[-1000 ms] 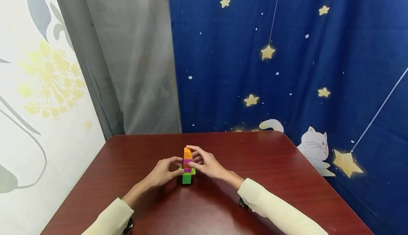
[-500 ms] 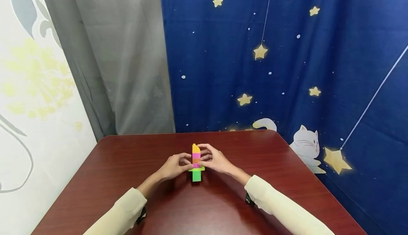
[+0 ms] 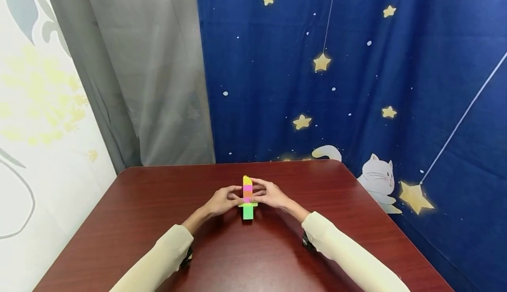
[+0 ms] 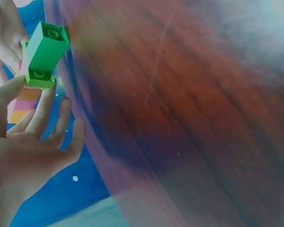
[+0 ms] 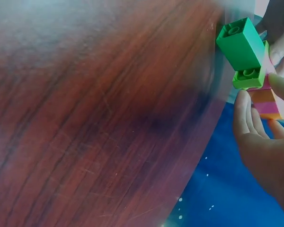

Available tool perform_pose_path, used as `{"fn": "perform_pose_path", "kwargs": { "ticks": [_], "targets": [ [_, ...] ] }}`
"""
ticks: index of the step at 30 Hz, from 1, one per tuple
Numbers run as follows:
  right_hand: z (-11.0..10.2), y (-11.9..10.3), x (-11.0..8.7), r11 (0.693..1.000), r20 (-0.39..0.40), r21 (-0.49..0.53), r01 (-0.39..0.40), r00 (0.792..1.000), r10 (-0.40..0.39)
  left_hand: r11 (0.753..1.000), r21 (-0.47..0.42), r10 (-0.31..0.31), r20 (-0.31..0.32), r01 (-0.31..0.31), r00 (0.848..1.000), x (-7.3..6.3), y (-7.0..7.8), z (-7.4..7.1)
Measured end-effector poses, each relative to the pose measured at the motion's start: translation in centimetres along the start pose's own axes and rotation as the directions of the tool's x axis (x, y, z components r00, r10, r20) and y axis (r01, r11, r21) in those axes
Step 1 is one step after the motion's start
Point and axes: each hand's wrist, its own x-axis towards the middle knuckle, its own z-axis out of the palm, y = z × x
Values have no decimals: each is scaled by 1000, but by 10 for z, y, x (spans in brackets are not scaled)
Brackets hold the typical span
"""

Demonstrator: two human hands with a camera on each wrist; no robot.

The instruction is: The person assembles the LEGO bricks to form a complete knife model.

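Observation:
A stack of toy building bricks (image 3: 247, 213) is held between both hands over the table. From the bottom it has a green brick (image 4: 46, 51), a wider light green piece (image 5: 249, 78), then pink and orange bricks and a curved yellow-orange top (image 3: 247, 180). The green brick's hollow underside shows in both wrist views. My left hand (image 3: 222, 200) grips the stack from the left, thumb at the level of the light green piece. From the right my right hand (image 3: 274, 196) holds it, thumb on the lower pink brick and index finger near the curved top.
The dark red wooden table (image 3: 253, 256) has a far edge just beyond the hands. Behind it hang a blue star-patterned curtain (image 3: 269, 63) and a grey curtain (image 3: 158, 85). A white patterned panel (image 3: 47, 173) stands at the left.
Both hands have moved the brick stack to the right and slightly away, and it now faces me more squarely. Both hands have drawn closer around it. The head view has turned slightly right.

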Motion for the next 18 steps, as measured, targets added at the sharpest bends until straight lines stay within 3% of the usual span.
{"fn": "perform_pose_path", "kwargs": {
  "ticks": [8, 18],
  "targets": [
    [0, 6, 10, 990, 4, 113, -83, 997, 83, 997, 65, -35, -31, 37, 999, 10, -2, 2],
    [8, 10, 12, 978, -96, 124, -166, 979, 178, 991, 126, -41, -57, 48, 998, 14, -5, 6]
  ]
}}
